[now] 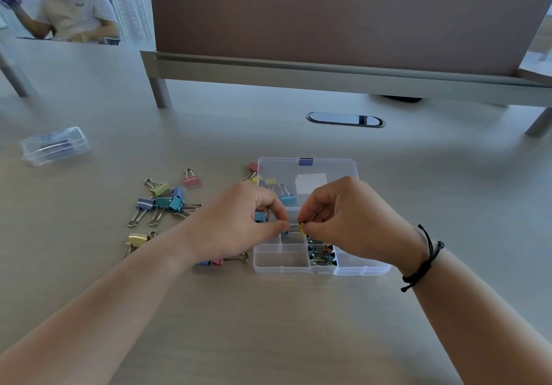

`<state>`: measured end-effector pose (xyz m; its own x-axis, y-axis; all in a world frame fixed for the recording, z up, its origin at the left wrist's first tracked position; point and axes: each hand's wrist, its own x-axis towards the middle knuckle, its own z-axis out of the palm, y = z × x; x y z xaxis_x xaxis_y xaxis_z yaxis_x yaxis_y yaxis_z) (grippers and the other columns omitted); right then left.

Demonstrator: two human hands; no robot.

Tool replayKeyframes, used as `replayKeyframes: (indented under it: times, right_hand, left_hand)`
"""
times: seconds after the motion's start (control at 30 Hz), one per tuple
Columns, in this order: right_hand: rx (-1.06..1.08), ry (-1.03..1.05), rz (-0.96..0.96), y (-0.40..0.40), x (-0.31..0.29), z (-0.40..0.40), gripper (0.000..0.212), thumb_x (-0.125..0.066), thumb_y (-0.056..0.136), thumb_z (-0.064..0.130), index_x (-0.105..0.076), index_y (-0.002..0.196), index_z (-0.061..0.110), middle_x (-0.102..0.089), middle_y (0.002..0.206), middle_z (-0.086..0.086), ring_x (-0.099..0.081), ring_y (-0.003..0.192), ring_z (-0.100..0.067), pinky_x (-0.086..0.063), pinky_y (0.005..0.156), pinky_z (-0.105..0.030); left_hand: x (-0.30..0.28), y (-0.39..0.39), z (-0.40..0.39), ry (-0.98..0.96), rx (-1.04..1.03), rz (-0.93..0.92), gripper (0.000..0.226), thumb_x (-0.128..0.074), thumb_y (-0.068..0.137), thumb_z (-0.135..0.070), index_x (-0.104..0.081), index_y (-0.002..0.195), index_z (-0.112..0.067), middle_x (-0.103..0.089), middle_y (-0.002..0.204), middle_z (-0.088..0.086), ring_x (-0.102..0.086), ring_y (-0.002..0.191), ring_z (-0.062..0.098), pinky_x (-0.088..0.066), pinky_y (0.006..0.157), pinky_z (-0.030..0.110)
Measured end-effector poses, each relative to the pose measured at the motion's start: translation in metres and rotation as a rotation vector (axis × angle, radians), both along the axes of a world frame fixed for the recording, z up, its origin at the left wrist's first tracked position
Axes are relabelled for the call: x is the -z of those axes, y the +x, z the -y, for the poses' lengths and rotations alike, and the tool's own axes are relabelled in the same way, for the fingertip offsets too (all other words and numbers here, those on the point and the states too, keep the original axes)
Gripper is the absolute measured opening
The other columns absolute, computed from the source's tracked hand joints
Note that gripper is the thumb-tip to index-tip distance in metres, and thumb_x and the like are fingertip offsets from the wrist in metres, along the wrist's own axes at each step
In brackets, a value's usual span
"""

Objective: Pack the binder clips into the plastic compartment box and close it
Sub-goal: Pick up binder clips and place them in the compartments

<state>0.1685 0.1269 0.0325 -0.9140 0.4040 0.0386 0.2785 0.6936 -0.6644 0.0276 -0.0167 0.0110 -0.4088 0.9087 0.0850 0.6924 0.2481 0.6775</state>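
Note:
The clear plastic compartment box [280, 267] lies open on the table, its lid [334, 169] folded back flat with a purple latch. Both hands meet above the box's middle. My right hand [349, 220] pinches a small yellow binder clip [301, 227]. My left hand [239, 223] pinches the clip's wire handles; a blue clip [260, 216] shows under its fingers. Several small clips [322, 254] fill a compartment near the front. A blue clip [287, 198] and yellow ones [270, 182] lie on the lid. Loose coloured clips [162, 202] are scattered to the left.
A small clear case [55, 145] sits at the far left. A raised shelf with a brown panel [328, 71] spans the back, and a cable port [345, 119] lies in front of it. A seated person [74, 11] is at the top left.

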Motion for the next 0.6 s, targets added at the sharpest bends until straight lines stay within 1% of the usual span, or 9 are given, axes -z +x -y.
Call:
replayKeyframes:
  times: [0.03, 0.1, 0.13, 0.17, 0.23, 0.3, 0.4, 0.53, 0.6]
  right_hand:
    - [-0.001, 0.012, 0.005, 0.000, 0.001, 0.001, 0.014, -0.072, 0.076, 0.008, -0.077, 0.078, 0.021, -0.072, 0.065, 0.009, -0.066, 0.060, 0.002, -0.051, 0.059, -0.008]
    - [-0.004, 0.029, 0.013, -0.001, 0.002, 0.004, 0.014, -0.071, 0.076, 0.008, -0.077, 0.079, 0.020, -0.072, 0.065, 0.009, -0.067, 0.061, 0.001, -0.051, 0.060, -0.009]
    - [-0.006, 0.041, 0.017, -0.002, 0.003, 0.004, 0.013, -0.071, 0.076, 0.008, -0.077, 0.080, 0.020, -0.071, 0.064, 0.010, -0.066, 0.061, 0.001, -0.051, 0.060, -0.008]
    - [-0.008, 0.057, 0.020, -0.002, 0.004, 0.005, 0.013, -0.072, 0.076, 0.009, -0.077, 0.080, 0.020, -0.070, 0.064, 0.011, -0.066, 0.061, 0.002, -0.050, 0.059, -0.008]
    - [-0.015, 0.095, 0.026, -0.003, 0.004, 0.005, 0.012, -0.072, 0.077, 0.010, -0.078, 0.081, 0.019, -0.069, 0.065, 0.012, -0.065, 0.062, 0.002, -0.049, 0.059, -0.006]
    - [-0.015, 0.130, 0.041, -0.004, 0.004, 0.007, 0.010, -0.071, 0.078, 0.012, -0.078, 0.081, 0.020, -0.069, 0.067, 0.012, -0.065, 0.062, 0.000, -0.052, 0.061, -0.009]
    - [-0.005, 0.181, 0.066, -0.007, 0.003, 0.009, 0.010, -0.069, 0.079, 0.015, -0.077, 0.080, 0.020, -0.069, 0.069, 0.011, -0.062, 0.066, -0.003, -0.056, 0.067, -0.018]
    - [0.012, 0.218, 0.111, -0.015, 0.006, 0.010, 0.010, -0.069, 0.078, 0.016, -0.078, 0.077, 0.020, -0.071, 0.074, 0.004, -0.064, 0.073, -0.011, -0.058, 0.071, -0.030]
    - [0.027, 0.215, 0.123, -0.019, 0.009, 0.011, 0.011, -0.069, 0.079, 0.015, -0.078, 0.074, 0.020, -0.071, 0.074, 0.001, -0.065, 0.073, -0.014, -0.058, 0.068, -0.030]
  left_hand:
    - [0.001, 0.000, 0.000, -0.005, 0.005, -0.011, 0.009, -0.072, 0.086, -0.039, -0.072, 0.087, -0.030, -0.071, 0.088, 0.010, -0.063, 0.074, 0.032, -0.054, 0.076, 0.046]
    - [0.003, 0.000, 0.000, -0.017, -0.004, -0.034, 0.011, -0.072, 0.086, -0.042, -0.072, 0.087, -0.031, -0.071, 0.089, 0.008, -0.060, 0.065, 0.022, -0.054, 0.074, 0.039]
    - [0.005, -0.001, 0.000, -0.023, -0.009, -0.041, 0.011, -0.072, 0.085, -0.043, -0.072, 0.087, -0.032, -0.071, 0.089, 0.004, -0.062, 0.069, 0.017, -0.055, 0.078, 0.039]
    - [0.006, -0.001, -0.001, -0.030, -0.012, -0.041, 0.011, -0.072, 0.085, -0.044, -0.072, 0.088, -0.033, -0.072, 0.090, -0.001, -0.066, 0.078, 0.015, -0.055, 0.083, 0.040]
    - [0.007, 0.000, -0.002, -0.039, -0.018, -0.040, 0.012, -0.072, 0.085, -0.044, -0.072, 0.088, -0.033, -0.072, 0.092, -0.005, -0.068, 0.090, 0.013, -0.054, 0.087, 0.042]
    - [0.008, 0.001, -0.003, -0.042, -0.031, -0.045, 0.011, -0.074, 0.084, -0.043, -0.072, 0.088, -0.032, -0.072, 0.093, -0.007, -0.067, 0.093, 0.009, -0.054, 0.088, 0.041]
    - [0.010, 0.000, -0.004, -0.035, -0.055, -0.038, 0.011, -0.077, 0.082, -0.041, -0.073, 0.086, -0.032, -0.072, 0.094, -0.011, -0.065, 0.095, 0.001, -0.054, 0.088, 0.039]
    - [0.011, -0.001, -0.008, -0.071, -0.120, -0.006, 0.018, -0.079, 0.077, -0.046, -0.071, 0.089, -0.036, -0.070, 0.098, -0.011, -0.064, 0.097, 0.004, -0.054, 0.089, 0.036]
    - [0.010, 0.001, -0.009, -0.095, -0.133, -0.011, 0.019, -0.080, 0.076, -0.045, -0.071, 0.090, -0.036, -0.066, 0.092, -0.013, -0.060, 0.092, 0.001, -0.051, 0.084, 0.029]
